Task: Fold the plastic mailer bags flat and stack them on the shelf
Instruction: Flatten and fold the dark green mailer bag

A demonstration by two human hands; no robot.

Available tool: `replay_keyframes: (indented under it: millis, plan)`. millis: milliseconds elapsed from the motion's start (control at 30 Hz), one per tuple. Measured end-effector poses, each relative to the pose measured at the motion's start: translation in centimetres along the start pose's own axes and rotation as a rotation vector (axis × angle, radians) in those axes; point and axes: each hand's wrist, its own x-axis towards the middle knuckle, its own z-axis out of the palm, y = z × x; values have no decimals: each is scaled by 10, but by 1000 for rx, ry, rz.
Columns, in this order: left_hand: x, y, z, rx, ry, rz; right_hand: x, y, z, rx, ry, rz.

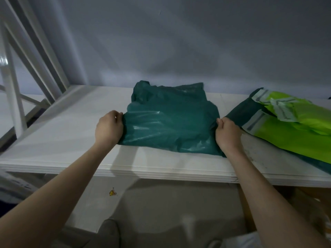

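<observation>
A dark green plastic mailer bag (170,122) lies folded on the white shelf (68,133), with more dark green plastic bunched behind it against the wall. My left hand (109,127) grips the bag's left edge. My right hand (228,133) pinches its right edge. Both hands rest on the shelf surface at the bag's sides.
At the right of the shelf lies a pile of lime green mailer bags (297,129) with grey-white sealing strips, over another dark green bag (249,108). A white metal shelf frame (35,56) rises at the left. A grey wall stands behind. Below the shelf edge are dim shapes.
</observation>
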Motion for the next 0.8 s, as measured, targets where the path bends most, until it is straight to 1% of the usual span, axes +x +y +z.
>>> replay_keyframes:
  millis: [100,167,200,267,400,533,600,700,800]
  plan:
    - [1,-10,3,200,-293,-86,0,13,4,-144,-173,90]
    - [1,-12,1,267,-430,-123,0,17,2,-144,-202,117]
    - [2,-12,-1,280,-462,-128,1,17,0,-118,-208,127]
    - [5,-14,-5,222,-479,-146,3,17,-5,-52,-228,156]
    - [16,-16,-9,-88,-400,-253,10,14,-10,-14,-194,230]
    - [29,-6,-1,-268,-367,-263,26,10,-7,66,-171,270]
    - [36,0,7,-290,-364,-242,38,10,-2,80,-185,288]
    - [47,7,20,-258,-351,-215,53,10,11,105,-235,304]
    - [58,11,32,-257,-364,-276,63,9,23,195,-278,333]
